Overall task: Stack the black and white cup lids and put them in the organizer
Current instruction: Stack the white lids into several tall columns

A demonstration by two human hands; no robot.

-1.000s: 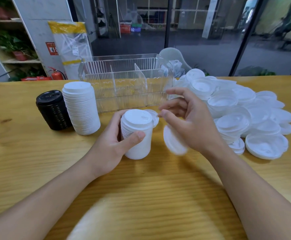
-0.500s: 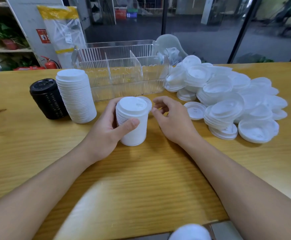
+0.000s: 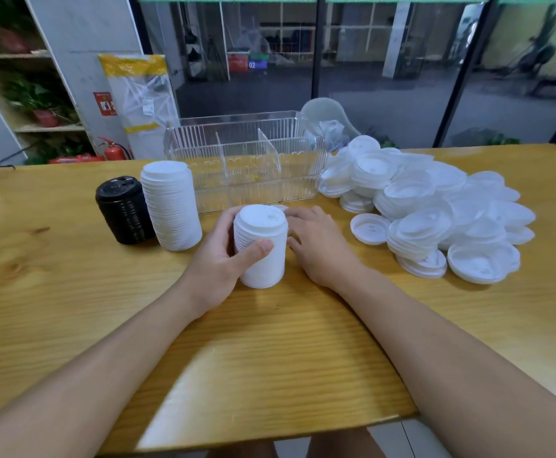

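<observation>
Since a second ago, my right hand [image 3: 319,246] has lowered from the air, where it held a loose white lid, and now rests on the table [image 3: 71,292] just right of the small white stack [image 3: 260,246]. That lid is no longer visible in it. I cannot tell whether this hand's grip holds anything; its fingers curl toward the stack's far side, and their tips are hidden behind it.

My left hand [image 3: 219,266] wraps the small white stack from the left. The thumb crosses the front and the fingers curve round the back, so this grip is clenched on the stack. The stack stands upright on the table, in front of the clear organizer [image 3: 247,163], which has upright dividers and sits at the table's far edge. I see no lids inside it.

To the left stand two more stacks, side by side and touching: a tall white stack [image 3: 171,206], and a shorter black stack [image 3: 123,209] beyond it.

To the right, a wide heap of loose white lids [image 3: 435,206] spreads over the table. One single lid [image 3: 370,229] lies upside down between my right hand and the heap.
</observation>
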